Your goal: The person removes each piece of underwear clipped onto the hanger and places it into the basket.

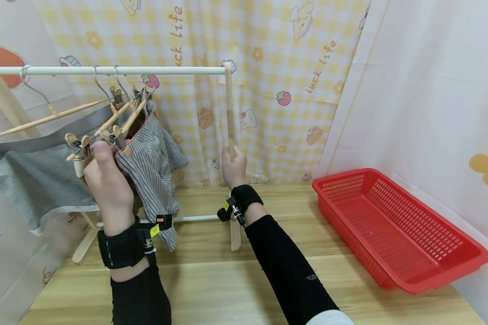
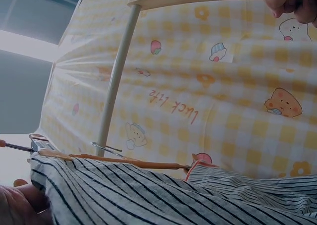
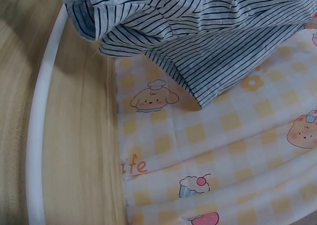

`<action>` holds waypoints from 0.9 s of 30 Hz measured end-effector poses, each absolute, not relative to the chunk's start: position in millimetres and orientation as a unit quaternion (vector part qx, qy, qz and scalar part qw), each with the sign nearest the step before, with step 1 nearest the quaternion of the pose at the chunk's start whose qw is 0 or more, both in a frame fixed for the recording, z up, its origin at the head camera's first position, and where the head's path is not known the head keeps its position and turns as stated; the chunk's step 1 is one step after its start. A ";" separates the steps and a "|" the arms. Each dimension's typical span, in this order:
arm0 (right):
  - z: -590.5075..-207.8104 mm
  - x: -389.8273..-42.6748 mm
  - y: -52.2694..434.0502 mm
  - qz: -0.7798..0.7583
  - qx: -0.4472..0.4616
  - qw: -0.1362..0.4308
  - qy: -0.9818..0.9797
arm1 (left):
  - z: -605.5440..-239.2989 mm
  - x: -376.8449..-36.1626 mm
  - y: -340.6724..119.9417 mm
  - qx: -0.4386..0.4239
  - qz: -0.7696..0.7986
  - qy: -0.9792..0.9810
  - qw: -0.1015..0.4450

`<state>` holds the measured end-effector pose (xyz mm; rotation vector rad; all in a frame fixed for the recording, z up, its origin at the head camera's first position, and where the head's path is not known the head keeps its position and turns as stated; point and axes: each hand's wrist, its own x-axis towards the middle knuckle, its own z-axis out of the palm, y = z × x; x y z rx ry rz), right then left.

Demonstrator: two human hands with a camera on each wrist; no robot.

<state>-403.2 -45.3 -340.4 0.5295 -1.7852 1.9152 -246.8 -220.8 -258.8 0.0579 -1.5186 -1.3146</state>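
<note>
My left hand (image 1: 110, 185) is at the near ends of two wooden clip hangers (image 1: 119, 118), thumb up, and appears to grip one; its fingertips are mostly hidden. A black-and-white striped garment (image 1: 150, 158) hangs just right of it, and brown cloth shows between the hangers. In the left wrist view the striped cloth (image 2: 133, 190) covers part of the hand. Further left, grey shorts (image 1: 44, 176) hang from another hanger (image 1: 53, 115). My right hand (image 1: 234, 168) grips the right wooden post (image 1: 229, 108) of the clothes rack, below its white rail (image 1: 166, 71).
A red plastic basket (image 1: 390, 225) stands on the wooden table (image 1: 211, 284) at the right. The rack's lower white bar (image 1: 197, 218) runs low between its feet. A yellow checked curtain (image 1: 268, 131) hangs behind, with white curtain (image 1: 423, 90) at the right.
</note>
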 end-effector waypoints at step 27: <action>-338.8 -398.2 -45.1 0.696 0.190 0.231 -0.653 | -258.4 -241.8 -218.7 0.016 -0.566 -0.680 0.465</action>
